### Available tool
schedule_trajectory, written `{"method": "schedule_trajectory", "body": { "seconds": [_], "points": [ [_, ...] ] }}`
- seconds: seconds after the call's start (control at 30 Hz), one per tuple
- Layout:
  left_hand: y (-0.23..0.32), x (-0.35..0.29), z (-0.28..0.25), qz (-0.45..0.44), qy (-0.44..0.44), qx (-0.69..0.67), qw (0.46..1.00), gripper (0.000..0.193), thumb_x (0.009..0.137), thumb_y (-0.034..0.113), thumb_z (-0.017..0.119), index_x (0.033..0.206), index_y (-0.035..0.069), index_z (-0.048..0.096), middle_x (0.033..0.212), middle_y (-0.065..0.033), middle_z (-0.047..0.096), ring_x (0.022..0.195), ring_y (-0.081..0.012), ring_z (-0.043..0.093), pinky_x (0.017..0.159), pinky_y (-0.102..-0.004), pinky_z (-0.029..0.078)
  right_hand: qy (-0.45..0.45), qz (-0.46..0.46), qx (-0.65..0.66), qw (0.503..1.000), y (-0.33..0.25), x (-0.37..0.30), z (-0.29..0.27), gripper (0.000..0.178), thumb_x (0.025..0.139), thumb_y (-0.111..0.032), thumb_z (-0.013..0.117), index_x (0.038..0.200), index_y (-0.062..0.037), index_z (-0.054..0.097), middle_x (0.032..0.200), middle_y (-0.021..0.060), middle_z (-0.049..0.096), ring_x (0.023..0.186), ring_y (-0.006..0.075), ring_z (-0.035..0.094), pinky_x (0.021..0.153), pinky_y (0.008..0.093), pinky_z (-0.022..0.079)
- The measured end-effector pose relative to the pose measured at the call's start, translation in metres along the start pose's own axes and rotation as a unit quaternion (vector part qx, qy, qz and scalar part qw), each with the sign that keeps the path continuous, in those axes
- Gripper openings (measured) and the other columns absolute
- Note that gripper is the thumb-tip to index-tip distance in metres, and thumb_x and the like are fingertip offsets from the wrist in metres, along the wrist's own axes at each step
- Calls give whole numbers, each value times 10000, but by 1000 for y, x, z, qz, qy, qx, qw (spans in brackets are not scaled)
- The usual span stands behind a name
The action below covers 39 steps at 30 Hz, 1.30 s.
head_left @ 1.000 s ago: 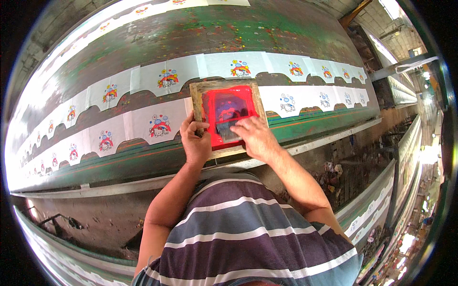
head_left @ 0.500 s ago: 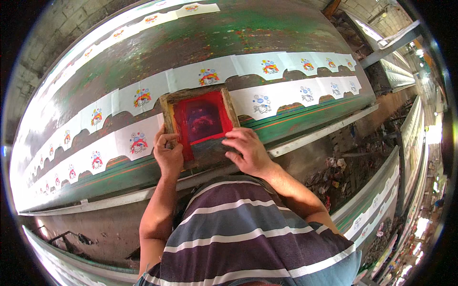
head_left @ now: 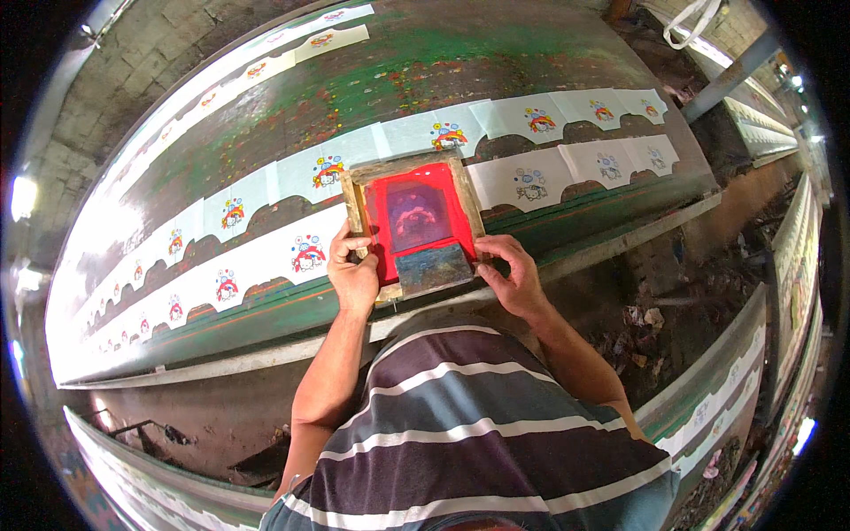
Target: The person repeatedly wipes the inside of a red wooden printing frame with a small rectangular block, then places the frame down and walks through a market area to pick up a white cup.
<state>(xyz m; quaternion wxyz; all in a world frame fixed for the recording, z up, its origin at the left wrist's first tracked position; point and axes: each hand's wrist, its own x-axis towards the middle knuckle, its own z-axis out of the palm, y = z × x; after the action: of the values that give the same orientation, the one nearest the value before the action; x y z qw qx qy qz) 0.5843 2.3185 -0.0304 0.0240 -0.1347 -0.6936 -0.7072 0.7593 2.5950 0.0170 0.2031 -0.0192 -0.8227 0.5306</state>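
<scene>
Steadying the wooden frame [head_left: 355, 211] well is probably calling for even pressure on both sides, keeping it level so the dark block [head_left: 433, 269] is not sliding along the red paint [head_left: 382, 221]. Keeping fingertips on the bare wood is likely sparing them from smears, and avoiding any sideways drag is seeming wise.

The left hand [head_left: 353, 276] is gripping the frame's left side, its fingers curling at the outer edge and its thumb lying inward. The right hand [head_left: 514, 278] is half closing, its index finger and thumb touching the right edge near the closest corner; how tightly it is pinching, I cannot tell. Neither hand is grasping the block, which is resting at the frame's near end.

The frame is sitting at the front of the long table [head_left: 620, 212], between a red-and-blue printed sheet [head_left: 309, 232] on the left and a paler outlined sheet [head_left: 529, 168] on the right.
</scene>
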Motion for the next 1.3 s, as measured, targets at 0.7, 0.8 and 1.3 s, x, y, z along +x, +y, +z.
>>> {"method": "schedule_trajectory", "body": {
  "seconds": [0.7,0.8,1.3],
  "points": [
    [-5,-7,14,-127,45,-29,990,392,830,-258,636,1084,12,762,1698,-210,592,1358,-244,707,1101,-353,578,-47,-74,-24,996,4,20,-44,356,931,12,803,1283,-34,771,1303,154,769,1240,357,726,1103,461,572],
    [-6,-8,15,-133,52,-28,989,389,829,-260,635,1072,16,760,1703,-212,586,1321,-225,715,1067,-345,586,-76,-118,-68,988,-7,22,-41,327,929,-33,819,1253,-42,773,1294,138,749,1224,368,710,1090,490,573],
    [-7,-12,17,-103,51,60,992,303,791,-217,696,949,37,745,1399,-204,746,1377,-298,697,1216,-422,498,-332,-199,-256,886,-19,94,-9,346,925,-33,718,1266,-39,778,1184,129,734,1174,342,707,1068,485,572]
  ]
}}
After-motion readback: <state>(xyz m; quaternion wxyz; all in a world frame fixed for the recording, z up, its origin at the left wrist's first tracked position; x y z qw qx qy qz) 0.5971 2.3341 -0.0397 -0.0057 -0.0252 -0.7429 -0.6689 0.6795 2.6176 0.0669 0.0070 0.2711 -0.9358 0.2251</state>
